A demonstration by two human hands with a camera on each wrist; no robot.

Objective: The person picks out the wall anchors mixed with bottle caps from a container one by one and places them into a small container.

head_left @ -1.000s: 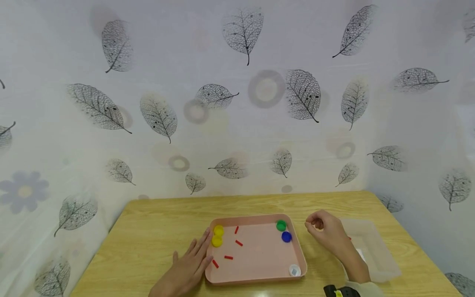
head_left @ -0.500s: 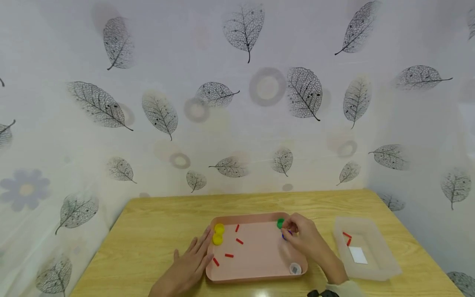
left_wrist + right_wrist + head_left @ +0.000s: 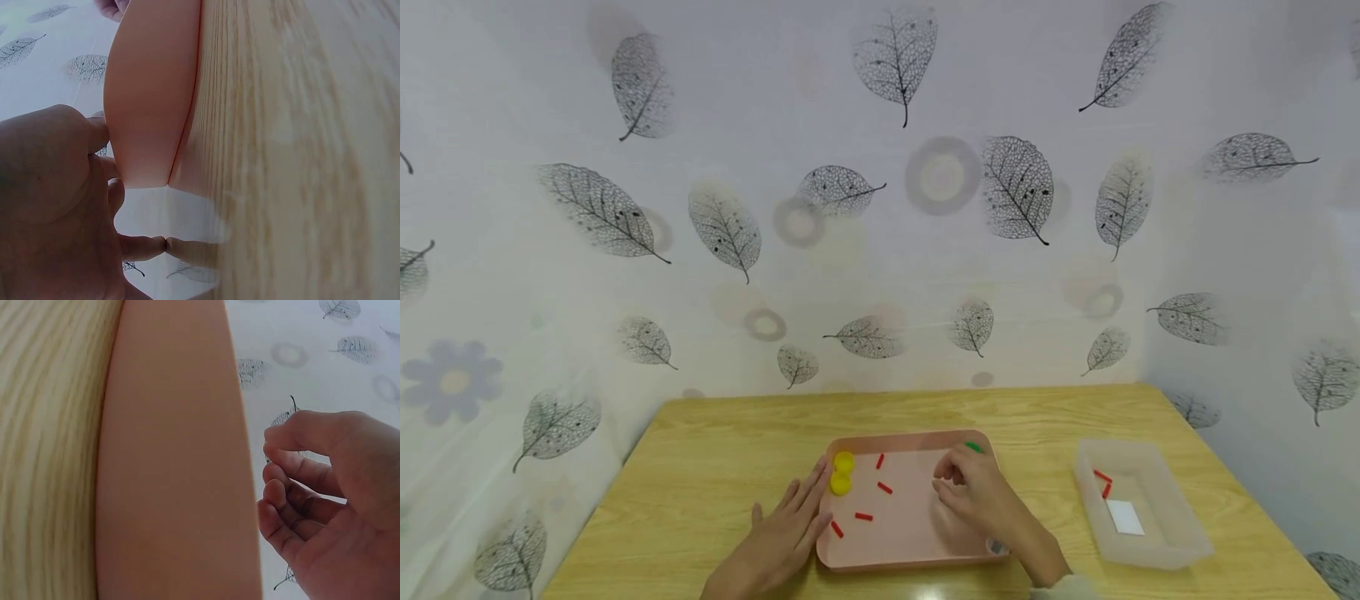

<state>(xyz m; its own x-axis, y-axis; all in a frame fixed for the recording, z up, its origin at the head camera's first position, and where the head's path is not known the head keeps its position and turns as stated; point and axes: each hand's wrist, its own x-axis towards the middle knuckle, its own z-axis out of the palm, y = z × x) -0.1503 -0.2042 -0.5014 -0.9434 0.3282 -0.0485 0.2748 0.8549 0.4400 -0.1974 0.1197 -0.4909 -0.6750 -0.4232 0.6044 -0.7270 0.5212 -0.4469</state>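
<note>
In the head view my left hand (image 3: pixel 778 533) lies with fingers spread against the left side of the pink tray (image 3: pixel 917 562), and its fingertips are at the tray wall (image 3: pixel 153 94) in the left wrist view. My right hand (image 3: pixel 977 496) is over the tray's right half, its fingers loosely bent and nothing visible between them. The thumb and index fingertips of the right hand (image 3: pixel 331 494) come close together beyond the tray wall (image 3: pixel 178 450). Several short red sticks (image 3: pixel 884 487) lie scattered in the tray's left half. Two round yellow pieces (image 3: pixel 841 483) sit at its left end.
A green piece (image 3: pixel 973 447) shows partly behind the right hand. A round clear piece (image 3: pixel 996 547) is in the tray's near right corner, partly covered by the wrist. Right of the tray stands a translucent box (image 3: pixel 1183 533) with red sticks (image 3: pixel 1102 477) and a white card (image 3: pixel 1125 517).
My right hand has moved left from beside the translucent box to over the tray, now hiding the blue piece. The left hand has stayed in place.
</note>
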